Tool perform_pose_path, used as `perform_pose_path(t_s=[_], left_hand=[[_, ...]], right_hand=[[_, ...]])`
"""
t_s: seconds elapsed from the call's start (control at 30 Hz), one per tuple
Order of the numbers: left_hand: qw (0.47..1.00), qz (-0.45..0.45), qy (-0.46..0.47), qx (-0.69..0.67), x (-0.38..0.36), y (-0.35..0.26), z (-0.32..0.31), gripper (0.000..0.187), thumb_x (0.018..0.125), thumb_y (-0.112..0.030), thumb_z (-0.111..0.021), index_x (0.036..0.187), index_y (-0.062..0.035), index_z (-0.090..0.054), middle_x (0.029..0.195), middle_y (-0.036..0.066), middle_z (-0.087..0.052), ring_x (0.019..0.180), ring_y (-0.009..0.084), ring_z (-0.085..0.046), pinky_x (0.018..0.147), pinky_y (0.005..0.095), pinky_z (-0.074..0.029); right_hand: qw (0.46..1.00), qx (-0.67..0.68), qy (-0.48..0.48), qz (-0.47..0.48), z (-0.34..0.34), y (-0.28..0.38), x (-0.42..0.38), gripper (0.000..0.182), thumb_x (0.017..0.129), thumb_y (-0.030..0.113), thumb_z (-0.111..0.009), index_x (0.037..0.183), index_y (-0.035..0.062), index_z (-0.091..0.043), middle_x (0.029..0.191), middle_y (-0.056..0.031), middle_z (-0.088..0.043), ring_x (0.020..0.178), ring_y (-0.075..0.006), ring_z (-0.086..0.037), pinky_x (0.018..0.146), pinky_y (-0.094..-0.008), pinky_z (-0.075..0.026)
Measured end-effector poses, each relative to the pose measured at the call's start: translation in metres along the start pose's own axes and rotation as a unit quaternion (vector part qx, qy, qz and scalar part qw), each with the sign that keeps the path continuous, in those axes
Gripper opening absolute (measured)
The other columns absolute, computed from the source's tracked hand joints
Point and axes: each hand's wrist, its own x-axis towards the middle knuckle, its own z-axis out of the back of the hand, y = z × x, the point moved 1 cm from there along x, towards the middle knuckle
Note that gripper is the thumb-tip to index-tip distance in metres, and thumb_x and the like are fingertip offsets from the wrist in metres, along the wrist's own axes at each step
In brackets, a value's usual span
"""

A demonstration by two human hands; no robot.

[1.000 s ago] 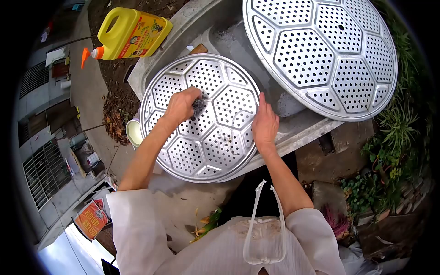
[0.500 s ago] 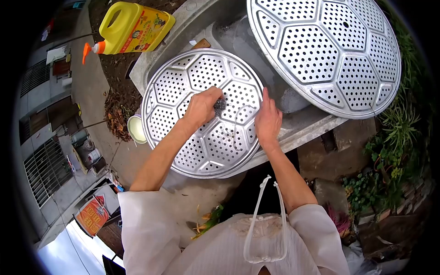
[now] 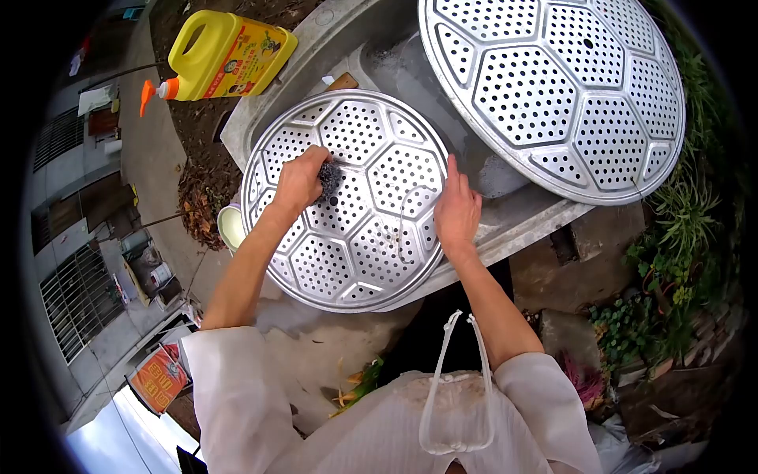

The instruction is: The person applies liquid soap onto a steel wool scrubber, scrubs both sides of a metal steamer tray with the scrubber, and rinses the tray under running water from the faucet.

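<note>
In the head view, a round perforated metal steamer tray (image 3: 387, 197) rests across the near part of a concrete sink (image 3: 545, 217). My left hand (image 3: 298, 183) is closed on a dark grey steel wool scrubber (image 3: 328, 183), pressed to the tray left of its middle. At the tray's right edge, my right hand (image 3: 457, 212) grips the rim, partly hiding it. A thin curved wire handle (image 3: 402, 229) lies over the tray's lower right part. A second, similar steamer tray (image 3: 537, 95) leans over the sink's far right side.
A yellow jug of detergent (image 3: 237, 59) with an orange pump stands at the sink's upper left. A pale bowl (image 3: 231, 227) sits left of the tray, partly behind it. Foamy water (image 3: 501, 175) shows in the sink. Plants (image 3: 687, 213) grow along the right.
My left hand has slid the steel wool leftward across the tray, from near its middle. My right hand stays at the rim. The view has shifted slightly.
</note>
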Motion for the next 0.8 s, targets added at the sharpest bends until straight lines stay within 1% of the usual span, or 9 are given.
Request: perform_pose_path(t_s=[0.07, 0.1, 0.2, 0.3, 0.4, 0.57, 0.63, 0.67, 0.8], left_hand=[[0.999, -0.036, -0.008, -0.013, 0.0, -0.03, -0.017, 0.033, 0.069, 0.01, -0.058, 0.098, -0.0072, -0.059, 0.096, 0.013, -0.065, 0.083, 0.0365, -0.065, 0.074, 0.0443, -0.053], [0.996, -0.051, 0.053, -0.046, 0.003, -0.056, -0.02, 0.039, 0.067, 0.011, -0.054, 0.101, -0.0076, -0.059, 0.1, 0.014, -0.065, 0.088, 0.037, -0.065, 0.077, 0.0428, -0.053], [0.996, -0.048, 0.055, -0.059, 0.01, -0.042, -0.013, 0.042, 0.066, 0.011, -0.053, 0.103, -0.0073, -0.059, 0.104, 0.014, -0.065, 0.092, 0.0368, -0.064, 0.08, 0.0429, -0.052], [0.999, -0.013, 0.039, -0.001, 0.002, 0.02, 0.02, 0.04, 0.066, 0.01, -0.056, 0.103, -0.0046, -0.063, 0.102, 0.015, -0.066, 0.094, 0.0365, -0.065, 0.084, 0.0405, -0.053], [1.0, 0.003, -0.005, 0.003, -0.008, 0.011, 0.043, 0.043, 0.067, 0.009, -0.059, 0.107, -0.0051, -0.064, 0.101, 0.015, -0.067, 0.095, 0.0373, -0.065, 0.085, 0.0406, -0.053], [0.995, 0.008, -0.095, -0.001, -0.007, -0.023, -0.014, 0.027, 0.07, 0.004, -0.06, 0.094, -0.0045, -0.07, 0.085, 0.015, -0.068, 0.088, 0.0353, -0.065, 0.083, 0.0422, -0.052], [0.999, 0.002, -0.034, -0.017, -0.001, -0.066, -0.023, 0.022, 0.071, 0.003, -0.061, 0.089, -0.0046, -0.069, 0.087, 0.014, -0.068, 0.086, 0.0357, -0.065, 0.08, 0.0441, -0.052], [0.999, -0.009, -0.019, 0.031, 0.002, -0.061, -0.028, 0.014, 0.071, -0.001, -0.066, 0.084, -0.005, -0.068, 0.084, 0.013, -0.069, 0.082, 0.0337, -0.065, 0.078, 0.0446, -0.05], [0.994, -0.008, -0.003, 0.107, 0.002, -0.012, 0.004, 0.014, 0.07, -0.004, -0.068, 0.083, -0.007, -0.068, 0.079, 0.011, -0.069, 0.08, 0.0288, -0.065, 0.081, 0.0407, -0.045]], right_hand=[[1.0, 0.0, 0.02, -0.009, 0.006, 0.005, 0.001, 0.065, 0.087, 0.006, -0.056, 0.149, 0.0137, -0.035, 0.114, -0.0073, -0.058, 0.103, -0.0235, -0.061, 0.097, -0.0419, -0.04], [0.999, -0.003, 0.033, -0.02, 0.009, 0.006, 0.001, 0.065, 0.088, 0.006, -0.056, 0.149, 0.0138, -0.035, 0.114, -0.0074, -0.058, 0.103, -0.0244, -0.061, 0.098, -0.0425, -0.04], [1.0, -0.006, 0.024, -0.01, 0.006, 0.002, -0.002, 0.064, 0.088, 0.006, -0.055, 0.149, 0.0141, -0.035, 0.114, -0.0078, -0.058, 0.104, -0.0237, -0.061, 0.098, -0.042, -0.04], [1.0, -0.002, 0.018, -0.004, 0.003, 0.001, -0.001, 0.065, 0.089, 0.006, -0.055, 0.149, 0.0142, -0.034, 0.116, -0.008, -0.058, 0.105, -0.0222, -0.061, 0.097, -0.0415, -0.041], [1.0, 0.006, 0.025, -0.015, 0.007, 0.004, 0.001, 0.064, 0.089, 0.006, -0.054, 0.149, 0.0149, -0.034, 0.117, -0.0077, -0.058, 0.105, -0.0223, -0.061, 0.095, -0.0422, -0.041], [1.0, -0.004, 0.028, -0.008, 0.003, 0.002, 0.004, 0.064, 0.09, 0.007, -0.055, 0.15, 0.0152, -0.034, 0.117, -0.0073, -0.058, 0.105, -0.0221, -0.061, 0.095, -0.041, -0.041], [1.0, 0.004, 0.012, 0.001, 0.001, 0.003, -0.003, 0.063, 0.091, 0.007, -0.054, 0.15, 0.0152, -0.034, 0.116, -0.0073, -0.058, 0.105, -0.0222, -0.06, 0.096, -0.0405, -0.04], [1.0, 0.002, 0.028, -0.008, 0.003, 0.004, -0.004, 0.063, 0.091, 0.007, -0.054, 0.15, 0.0152, -0.034, 0.116, -0.0072, -0.058, 0.106, -0.0222, -0.06, 0.096, -0.0402, -0.04], [1.0, -0.004, 0.019, -0.008, 0.004, 0.001, 0.003, 0.062, 0.091, 0.009, -0.055, 0.15, 0.0149, -0.034, 0.116, -0.0068, -0.058, 0.106, -0.0224, -0.059, 0.097, -0.0409, -0.04]])
